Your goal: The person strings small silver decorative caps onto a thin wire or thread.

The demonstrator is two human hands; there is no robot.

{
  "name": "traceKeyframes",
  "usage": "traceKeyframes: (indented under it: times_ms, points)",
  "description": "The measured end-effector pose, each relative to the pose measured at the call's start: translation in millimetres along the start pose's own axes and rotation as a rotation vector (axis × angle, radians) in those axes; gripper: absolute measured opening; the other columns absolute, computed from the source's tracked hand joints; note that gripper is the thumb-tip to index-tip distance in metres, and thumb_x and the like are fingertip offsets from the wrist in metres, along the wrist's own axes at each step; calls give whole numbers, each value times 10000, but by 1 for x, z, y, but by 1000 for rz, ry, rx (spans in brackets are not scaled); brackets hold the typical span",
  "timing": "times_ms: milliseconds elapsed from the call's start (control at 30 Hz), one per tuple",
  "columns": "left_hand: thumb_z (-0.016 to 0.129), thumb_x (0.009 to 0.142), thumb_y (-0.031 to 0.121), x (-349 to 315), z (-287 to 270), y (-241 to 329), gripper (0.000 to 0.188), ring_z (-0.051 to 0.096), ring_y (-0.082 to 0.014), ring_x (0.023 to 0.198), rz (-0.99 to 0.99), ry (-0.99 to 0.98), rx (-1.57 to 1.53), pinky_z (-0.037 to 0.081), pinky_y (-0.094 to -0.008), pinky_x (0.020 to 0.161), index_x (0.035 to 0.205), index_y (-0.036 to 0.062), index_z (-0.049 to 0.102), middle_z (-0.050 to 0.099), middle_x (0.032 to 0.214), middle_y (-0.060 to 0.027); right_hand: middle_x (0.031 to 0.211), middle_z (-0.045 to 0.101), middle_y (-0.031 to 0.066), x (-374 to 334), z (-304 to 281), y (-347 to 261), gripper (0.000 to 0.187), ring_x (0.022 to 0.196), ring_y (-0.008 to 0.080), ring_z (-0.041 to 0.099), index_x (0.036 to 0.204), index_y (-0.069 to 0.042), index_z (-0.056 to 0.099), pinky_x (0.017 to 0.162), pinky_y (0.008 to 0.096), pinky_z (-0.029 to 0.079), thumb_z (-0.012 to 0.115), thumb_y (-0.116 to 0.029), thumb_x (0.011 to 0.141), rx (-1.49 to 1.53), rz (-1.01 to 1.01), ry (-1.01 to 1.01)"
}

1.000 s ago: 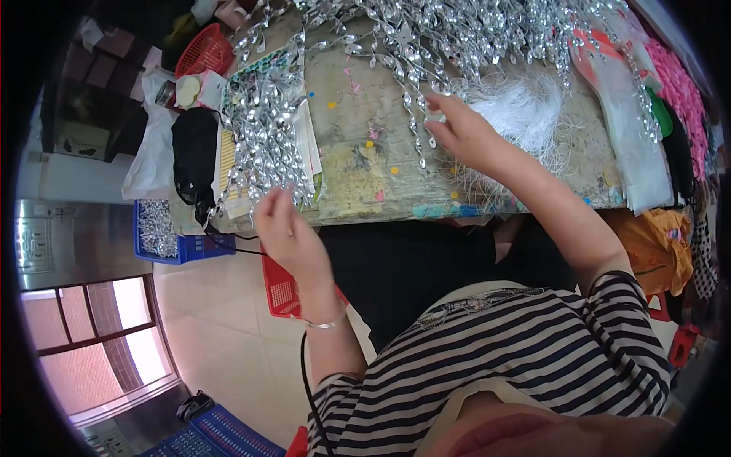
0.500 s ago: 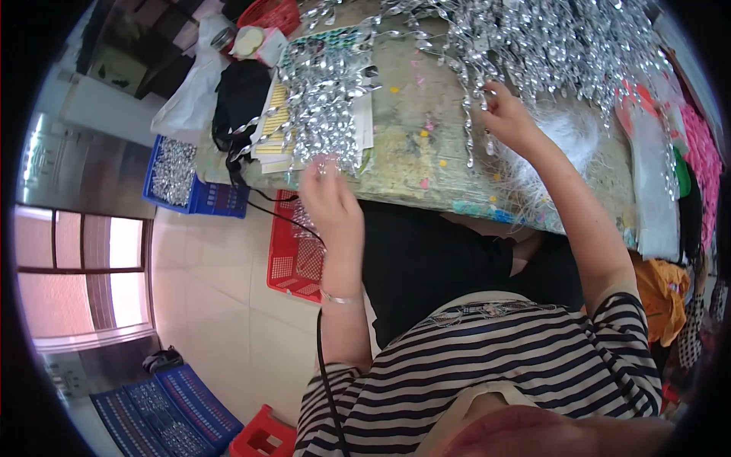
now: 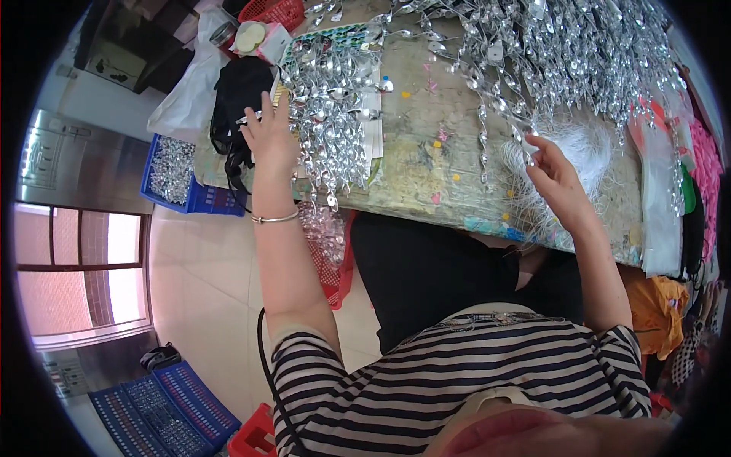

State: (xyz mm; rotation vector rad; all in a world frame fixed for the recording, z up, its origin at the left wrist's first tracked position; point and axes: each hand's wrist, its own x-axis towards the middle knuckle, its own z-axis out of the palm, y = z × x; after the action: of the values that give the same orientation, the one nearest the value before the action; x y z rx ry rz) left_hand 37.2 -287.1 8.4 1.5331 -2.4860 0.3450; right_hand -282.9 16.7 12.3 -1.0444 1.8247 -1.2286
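Observation:
My left hand [image 3: 272, 141] is open with its fingers spread, just left of a flat bundle of silver twisted strands [image 3: 327, 122]. That bundle lies on cards and papers at the table's left, its lower ends hanging over the front edge. At the right, my right hand [image 3: 562, 183] has bent fingers at the lower end of a silver twisted strand [image 3: 509, 113], which slants toward it from a large heap of silver strands [image 3: 586, 53]. The fingertips appear closed on that end. White thread [image 3: 586, 148] lies tangled beside this hand.
The worn, paint-spotted table [image 3: 426, 164] stands before me. On its left are a black cloth bag [image 3: 237, 91] and a red basket [image 3: 274, 12]. Below are a blue crate [image 3: 171, 171] of silver pieces and a red crate [image 3: 339, 282]. Plastic bags [image 3: 661, 190] hang at the right.
My left hand has moved up and left from the bundle's lower end, and its fingers have spread. My right hand has moved right and nearer to me, with a strand slanting after it.

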Motion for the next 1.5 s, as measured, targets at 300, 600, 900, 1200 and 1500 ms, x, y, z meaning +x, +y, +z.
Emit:
traceKeyframes:
  times_ms: [300,600,900,1200,1500]
  points:
    - [610,828,238,-2,-10,4,394,537,-278,1074,42,26,-40,258,-640,978,1213,186,542,612,1027,-59,864,402,-48,-22,5,-5,389,781,24,401,1257,-53,477,684,165,329,508,-40,870,62,84,-22]
    - [593,840,172,-1,-27,13,134,591,-356,750,6,240,-226,450,-451,688,892,63,651,614,801,-149,845,394,-58,-29,7,-4,362,765,17,391,1243,-50,480,677,161,321,499,-33,881,100,79,-36]
    - [556,857,183,12,4,23,289,560,-441,739,-160,217,-414,435,-473,722,888,-104,570,576,786,-291,865,423,-58,-37,8,-6,349,768,17,390,1235,-48,488,683,160,316,496,-39,886,164,76,-36]
    - [607,827,232,11,7,42,336,579,-411,867,-23,220,-192,458,-471,773,980,-67,588,602,921,-251,842,462,-41,-54,4,-22,365,671,37,410,1263,-41,490,596,195,353,490,-85,900,256,78,-19]
    - [607,848,185,-38,-41,111,406,565,-364,932,173,447,-497,440,-416,830,1152,-76,543,570,1064,-240,886,509,0,-64,-11,-14,391,667,58,455,1277,12,470,593,214,390,506,-176,937,661,192,14]
